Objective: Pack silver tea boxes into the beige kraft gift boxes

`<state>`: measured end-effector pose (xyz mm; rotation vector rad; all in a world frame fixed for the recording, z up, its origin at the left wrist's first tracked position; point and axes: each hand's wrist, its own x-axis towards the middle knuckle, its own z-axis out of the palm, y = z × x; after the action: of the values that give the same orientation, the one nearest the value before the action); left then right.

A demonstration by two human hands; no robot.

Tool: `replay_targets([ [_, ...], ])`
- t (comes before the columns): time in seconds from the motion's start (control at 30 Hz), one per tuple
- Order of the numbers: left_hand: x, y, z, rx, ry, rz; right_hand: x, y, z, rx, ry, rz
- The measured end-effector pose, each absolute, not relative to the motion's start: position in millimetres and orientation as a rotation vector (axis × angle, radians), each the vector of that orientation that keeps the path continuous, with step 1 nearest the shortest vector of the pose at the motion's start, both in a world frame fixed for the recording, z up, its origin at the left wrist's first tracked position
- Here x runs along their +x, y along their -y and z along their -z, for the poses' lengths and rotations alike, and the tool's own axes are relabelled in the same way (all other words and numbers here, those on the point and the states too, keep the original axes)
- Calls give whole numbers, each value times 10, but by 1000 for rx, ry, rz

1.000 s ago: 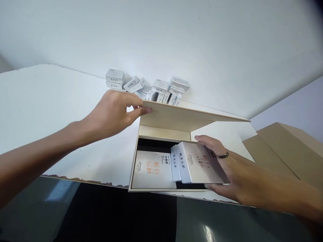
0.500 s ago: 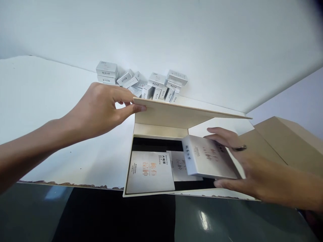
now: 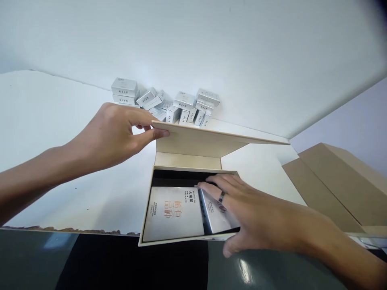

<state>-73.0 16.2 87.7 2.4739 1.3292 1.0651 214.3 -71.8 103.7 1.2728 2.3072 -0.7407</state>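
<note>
My left hand (image 3: 121, 129) pinches the left corner of the raised cream lid (image 3: 208, 141), thumb underneath and fingers on top. Below the lid is the gift box (image 3: 148, 217), lined in black. A pale white-tea box (image 3: 175, 213) with orange characters lies flat in its left side. On the right sits a second tea box (image 3: 216, 215), slightly tilted and partly hidden by my right hand (image 3: 231, 201). The fingers of this hand spread over that tea box, and its thumb hangs apart, outside the front wall.
Several small silver-white boxes (image 3: 184, 100) stand stacked and leaning at the back of the white table (image 3: 99, 197), against the wall. A brown cardboard carton (image 3: 341, 181) is at the right. The table's front edge is chipped.
My right hand has moved left and down, lowering the tea box into the right side of the gift box, and its thumb has come off it. My left hand still holds up the lid.
</note>
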Motion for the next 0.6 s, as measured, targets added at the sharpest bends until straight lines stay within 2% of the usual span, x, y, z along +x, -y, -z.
replay_targets([
  [0.13, -736, -165, -871, 2503, -1396, -1033, 2034, 666, -1007, 1303, -2237, 784],
  [0.6, -723, -125, -914, 2568, -1332, -1019, 1976, 752, -1038, 1204, -2343, 591],
])
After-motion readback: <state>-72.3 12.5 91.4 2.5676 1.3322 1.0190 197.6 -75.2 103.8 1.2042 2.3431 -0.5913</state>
